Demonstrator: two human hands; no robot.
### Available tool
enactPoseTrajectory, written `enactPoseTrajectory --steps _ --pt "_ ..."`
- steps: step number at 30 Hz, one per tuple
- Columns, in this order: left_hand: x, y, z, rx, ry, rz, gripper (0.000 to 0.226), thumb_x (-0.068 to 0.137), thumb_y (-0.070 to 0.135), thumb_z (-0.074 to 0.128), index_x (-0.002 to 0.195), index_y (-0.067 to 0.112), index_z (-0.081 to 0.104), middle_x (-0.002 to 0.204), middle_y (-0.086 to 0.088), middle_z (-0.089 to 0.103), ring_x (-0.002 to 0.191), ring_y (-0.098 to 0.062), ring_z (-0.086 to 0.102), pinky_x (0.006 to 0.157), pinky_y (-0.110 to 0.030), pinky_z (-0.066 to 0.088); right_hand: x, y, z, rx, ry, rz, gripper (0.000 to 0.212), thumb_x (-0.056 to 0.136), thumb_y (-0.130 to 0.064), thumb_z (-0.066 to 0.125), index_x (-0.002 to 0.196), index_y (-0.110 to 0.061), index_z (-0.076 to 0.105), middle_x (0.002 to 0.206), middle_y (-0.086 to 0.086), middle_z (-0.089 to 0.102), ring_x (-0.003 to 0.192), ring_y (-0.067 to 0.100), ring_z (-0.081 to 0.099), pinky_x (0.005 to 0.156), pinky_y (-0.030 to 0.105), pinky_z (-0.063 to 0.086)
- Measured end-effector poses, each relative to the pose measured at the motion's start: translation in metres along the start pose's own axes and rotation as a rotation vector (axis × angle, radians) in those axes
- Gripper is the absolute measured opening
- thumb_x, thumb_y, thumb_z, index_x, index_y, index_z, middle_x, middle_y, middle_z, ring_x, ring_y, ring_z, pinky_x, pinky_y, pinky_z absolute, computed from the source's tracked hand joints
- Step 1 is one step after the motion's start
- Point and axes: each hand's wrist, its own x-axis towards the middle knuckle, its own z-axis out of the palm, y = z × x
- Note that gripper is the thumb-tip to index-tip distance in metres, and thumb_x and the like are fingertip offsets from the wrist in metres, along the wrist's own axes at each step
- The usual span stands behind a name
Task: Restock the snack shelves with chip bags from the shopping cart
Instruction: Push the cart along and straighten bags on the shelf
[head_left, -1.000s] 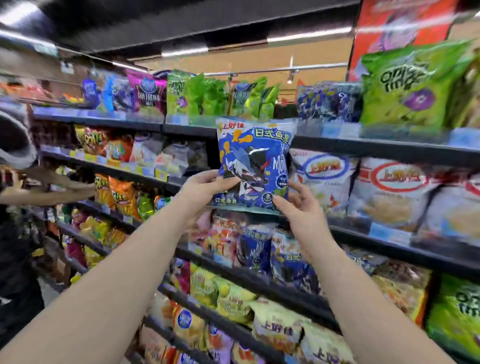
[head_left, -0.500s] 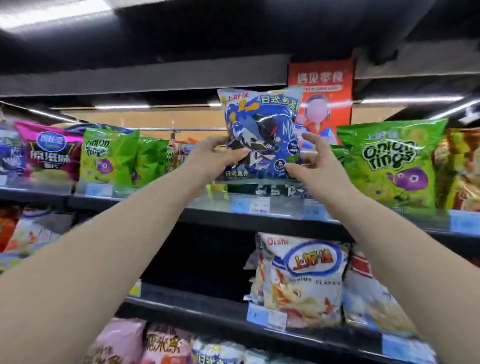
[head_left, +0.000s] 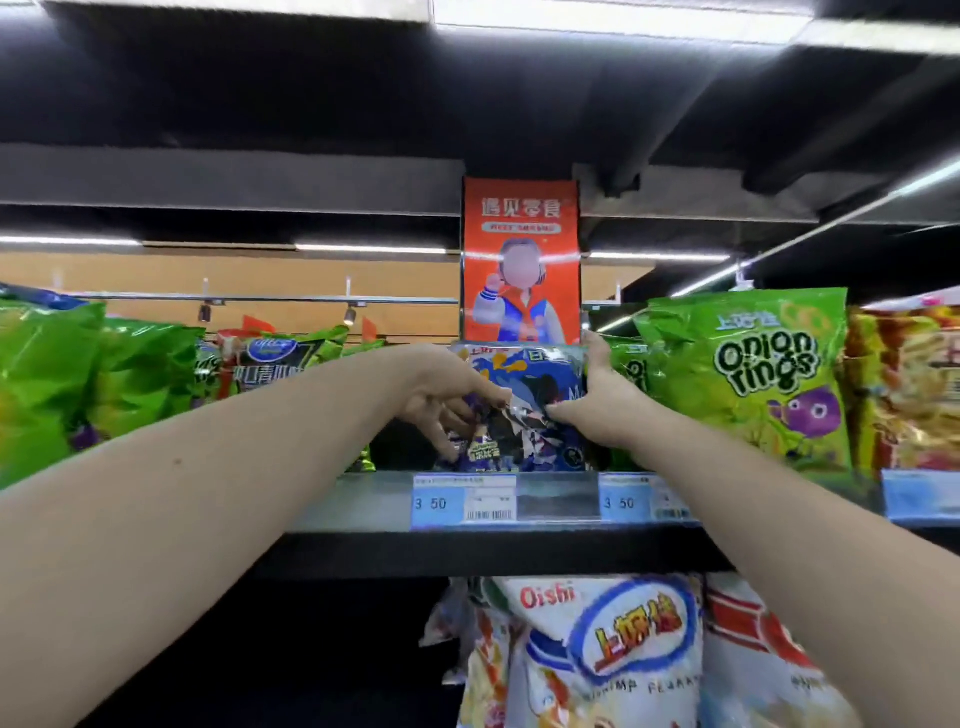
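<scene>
Blue chip bag, seen from the head camera, stands upright on the top shelf, its lower edge behind the clear front rail and its foil front crumpled in the middle. Both bare arms reach up to it from below.

The left hand is on the bag's left side, fingers curled downward over the front and gripping it. The right hand clasps the bag's right edge, with one digit raised along the upper right corner and another pressing into the creased middle.

The bag sits in a gap between neighbours: a green onion rings bag just beside it on the right, and a row of green bags further off on the left.

A price tag reading 3.50 is clipped to the rail directly below the bag.

Behind it hangs a red poster with a cartoon figure.

On the shelf underneath, a white Oishi bag faces forward.
</scene>
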Motion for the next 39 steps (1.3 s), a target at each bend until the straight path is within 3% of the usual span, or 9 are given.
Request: enactPoseTrajectory --steps 3,6,12,15,20,25,30,33,39 --pt "0.010 -0.001 0.006 -0.068 0.013 0.022 0.018 0.089 0.015 0.067 0.097 0.011 0.052 0.102 -0.018 0.060 0.095 -0.032 0.059 0.080 -0.059 0.052 0.000 0.007 -0.001 -0.090 -0.063 0.011 0.106 0.085 -0.022 0.072 0.152 -0.033 -0.010 0.140 0.017 0.046 0.108 0.031 0.060 0.093 0.036 0.050" --pt "0.019 0.006 0.013 -0.090 0.040 0.062 0.025 0.087 0.009 0.069 0.084 0.015 0.044 0.097 -0.014 0.059 0.091 -0.028 0.061 0.076 -0.059 0.054 0.002 0.009 -0.009 -0.126 -0.037 -0.015 0.104 0.082 -0.017 0.075 0.154 -0.029 0.000 0.143 0.016 0.042 0.114 0.030 0.057 0.098 0.039 0.048" --pt "0.032 0.016 0.025 -0.151 0.167 0.190 0.082 0.075 -0.001 0.078 0.136 0.026 0.030 0.102 -0.008 0.055 0.079 -0.019 0.061 0.076 -0.064 0.054 0.003 0.010 -0.015 -0.181 0.029 -0.060 0.095 0.082 -0.011 0.075 0.153 -0.022 0.013 0.152 0.012 0.026 0.126 0.030 0.048 0.104 0.033 0.039" --pt "0.031 0.005 0.021 -0.167 0.172 0.231 0.085 0.071 0.000 0.082 0.130 0.034 0.031 0.106 -0.007 0.060 0.086 -0.022 0.065 0.066 -0.058 0.058 0.001 0.014 -0.013 -0.166 0.055 -0.102 0.096 0.078 -0.010 0.078 0.152 -0.024 0.018 0.149 0.012 0.025 0.123 0.029 0.048 0.099 0.027 0.038" --pt "0.034 0.002 0.021 -0.141 0.270 0.310 0.081 0.066 0.002 0.086 0.119 0.035 0.034 0.112 -0.009 0.061 0.092 -0.028 0.068 0.065 -0.055 0.059 0.006 0.017 -0.011 -0.189 0.061 -0.114 0.096 0.077 -0.005 0.077 0.149 -0.035 0.021 0.143 0.008 0.023 0.093 0.022 0.050 0.081 0.022 0.042" --pt "0.041 0.001 0.032 0.041 0.341 0.265 0.083 0.066 0.009 0.088 0.120 0.030 0.029 0.112 -0.009 0.051 0.093 -0.031 0.062 0.057 -0.047 0.061 0.011 0.017 -0.009 -0.293 0.029 -0.032 0.098 0.074 -0.015 0.083 0.145 -0.043 0.023 0.139 0.013 0.022 0.116 0.034 0.051 0.102 0.040 0.045" --pt "0.046 -0.006 0.031 0.213 0.402 0.244 0.087 0.068 0.024 0.088 0.130 0.020 0.027 0.110 -0.007 0.050 0.093 -0.025 0.057 0.076 -0.043 0.056 0.010 0.016 -0.006 -0.376 0.055 -0.043 0.098 0.074 -0.020 0.083 0.148 -0.037 0.022 0.139 0.013 0.023 0.126 0.034 0.040 0.107 0.044 0.041" --pt "0.041 -0.004 0.027 0.311 0.487 0.315 0.081 0.067 0.029 0.089 0.123 0.017 0.032 0.107 -0.005 0.050 0.088 -0.023 0.056 0.069 -0.036 0.048 0.004 0.012 -0.007 -0.501 0.115 -0.163 0.082 0.076 -0.018 0.080 0.143 -0.025 0.034 0.138 0.011 0.026 0.130 0.031 0.031 0.107 0.044 0.039" --pt "0.018 0.003 0.024 0.705 0.597 0.557 0.037 0.081 0.025 0.070 0.114 0.024 0.053 0.121 -0.006 0.053 0.108 -0.023 0.050 0.093 -0.039 0.045 -0.010 -0.010 -0.012 -0.683 0.147 -0.401 0.047 0.085 -0.018 0.069 0.127 -0.016 0.050 0.131 0.008 0.044 0.123 0.028 0.039 0.098 0.039 0.043"
